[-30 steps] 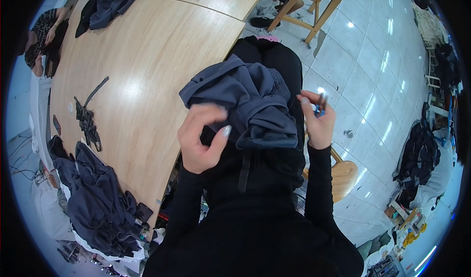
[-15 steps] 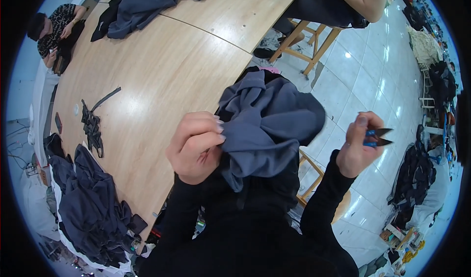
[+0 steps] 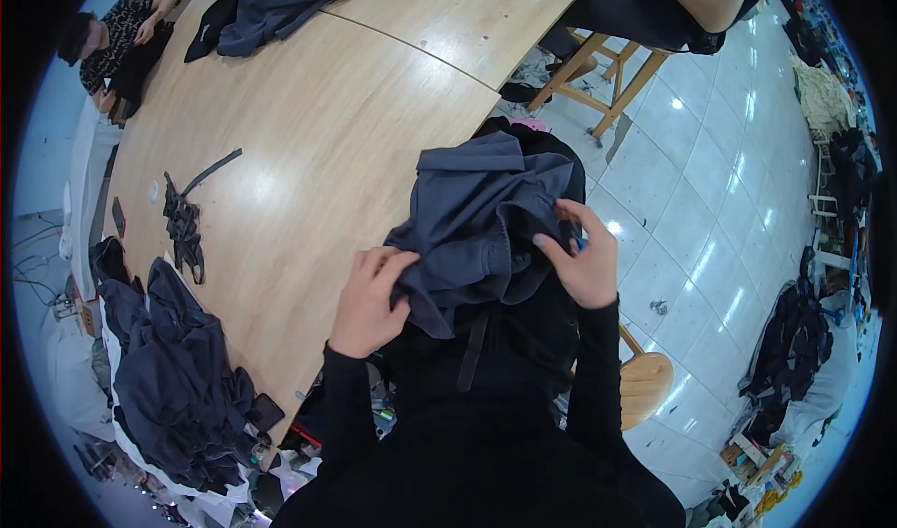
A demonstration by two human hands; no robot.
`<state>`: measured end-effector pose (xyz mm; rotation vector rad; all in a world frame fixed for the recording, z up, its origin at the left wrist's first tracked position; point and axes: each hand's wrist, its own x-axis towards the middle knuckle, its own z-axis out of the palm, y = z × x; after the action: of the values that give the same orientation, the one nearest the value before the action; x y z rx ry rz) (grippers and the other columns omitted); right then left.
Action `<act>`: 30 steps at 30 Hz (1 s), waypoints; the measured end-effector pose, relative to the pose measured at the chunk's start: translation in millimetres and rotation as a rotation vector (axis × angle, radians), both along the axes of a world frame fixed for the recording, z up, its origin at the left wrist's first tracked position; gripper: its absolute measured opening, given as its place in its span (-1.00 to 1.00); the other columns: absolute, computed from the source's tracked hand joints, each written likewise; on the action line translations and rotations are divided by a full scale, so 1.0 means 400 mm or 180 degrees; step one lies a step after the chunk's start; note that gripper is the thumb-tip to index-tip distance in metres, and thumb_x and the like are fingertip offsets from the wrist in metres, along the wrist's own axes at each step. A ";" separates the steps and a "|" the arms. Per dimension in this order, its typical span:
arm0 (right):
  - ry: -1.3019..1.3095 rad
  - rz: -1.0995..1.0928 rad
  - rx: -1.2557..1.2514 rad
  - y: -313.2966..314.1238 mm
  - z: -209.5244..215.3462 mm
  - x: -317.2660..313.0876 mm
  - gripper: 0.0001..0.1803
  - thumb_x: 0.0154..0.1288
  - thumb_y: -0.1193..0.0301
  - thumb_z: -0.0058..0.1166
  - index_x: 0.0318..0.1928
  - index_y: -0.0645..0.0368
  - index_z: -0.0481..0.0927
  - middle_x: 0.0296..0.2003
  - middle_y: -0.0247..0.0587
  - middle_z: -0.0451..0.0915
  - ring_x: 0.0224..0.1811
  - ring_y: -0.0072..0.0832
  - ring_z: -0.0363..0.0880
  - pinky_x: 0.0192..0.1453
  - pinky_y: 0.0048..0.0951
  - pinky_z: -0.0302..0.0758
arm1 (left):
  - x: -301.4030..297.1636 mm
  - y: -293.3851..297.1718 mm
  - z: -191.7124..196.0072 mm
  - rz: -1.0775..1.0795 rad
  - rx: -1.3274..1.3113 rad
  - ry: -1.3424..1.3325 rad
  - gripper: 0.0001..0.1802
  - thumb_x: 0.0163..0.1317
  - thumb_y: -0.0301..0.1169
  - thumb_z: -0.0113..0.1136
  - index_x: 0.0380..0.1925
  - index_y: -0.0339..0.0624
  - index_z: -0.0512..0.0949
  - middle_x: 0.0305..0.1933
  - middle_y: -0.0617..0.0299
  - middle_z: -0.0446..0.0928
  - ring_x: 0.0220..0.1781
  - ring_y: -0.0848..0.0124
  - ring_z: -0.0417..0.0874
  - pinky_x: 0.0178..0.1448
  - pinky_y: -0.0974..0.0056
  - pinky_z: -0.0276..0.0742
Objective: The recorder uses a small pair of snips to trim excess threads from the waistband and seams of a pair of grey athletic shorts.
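A dark grey-blue garment [image 3: 458, 201] lies bunched over my lap at the table's edge, with a gathered seam showing near its middle. My left hand [image 3: 372, 302] grips its near left edge between thumb and curled fingers. At the right side my right hand [image 3: 589, 255] is on the cloth, thumb and fingertips around a fold. A bit of blue handle from the thread snips [image 3: 580, 243] shows behind those fingers; their blades are hidden.
On the wooden table [image 3: 308, 173] lie dark straps [image 3: 182, 224], a phone [image 3: 119, 216] and a dark garment pile [image 3: 177, 388]. More garments [image 3: 280, 9] lie at the far side. One person sits far left, another on a stool [image 3: 598, 89] at far right. A round stool [image 3: 647, 388] stands beside me.
My right hand has come in from the right with the snips and now touches the garment. The garment has been turned and spread, showing a gathered seam. The left hand stays at its left edge.
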<state>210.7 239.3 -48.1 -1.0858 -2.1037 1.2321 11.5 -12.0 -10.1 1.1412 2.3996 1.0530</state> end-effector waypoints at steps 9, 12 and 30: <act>0.2545 -0.0712 -0.1086 0.169 0.105 0.174 -0.79 0.37 0.64 0.22 -0.01 0.24 0.60 -0.25 -0.24 0.72 -0.30 -0.50 0.72 -0.13 -0.53 0.64 | -0.141 -0.007 0.006 0.0470 0.2635 -0.1363 -0.75 0.18 -0.82 0.18 -0.34 -0.21 0.65 -0.03 0.11 0.62 0.07 0.27 0.72 0.14 0.22 0.63; 0.2982 -0.0871 -0.1625 0.169 0.129 0.186 -0.84 0.39 0.64 0.18 -0.06 0.23 0.57 -0.26 -0.25 0.70 -0.33 -0.55 0.68 -0.16 -0.57 0.63 | -0.193 0.012 -0.038 0.0793 0.1899 -0.1019 -0.75 0.21 -0.81 0.19 -0.26 -0.25 0.69 -0.01 0.08 0.64 0.08 0.22 0.72 0.16 0.21 0.63; 0.1377 -0.1093 0.0043 0.073 0.127 0.142 -0.86 0.29 0.70 0.37 -0.17 0.34 0.71 -0.36 -0.39 0.65 -0.32 -0.68 0.55 -0.18 -0.59 0.46 | 0.140 0.312 -0.030 -0.0371 0.1282 -0.0559 -0.74 0.14 -0.56 0.32 -0.13 -0.26 0.59 -0.26 0.06 0.62 -0.20 0.09 0.68 -0.07 0.13 0.56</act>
<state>267.6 268.4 2.7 -1.0132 -1.5288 1.1564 67.5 112.8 -21.9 1.2325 2.0139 1.5712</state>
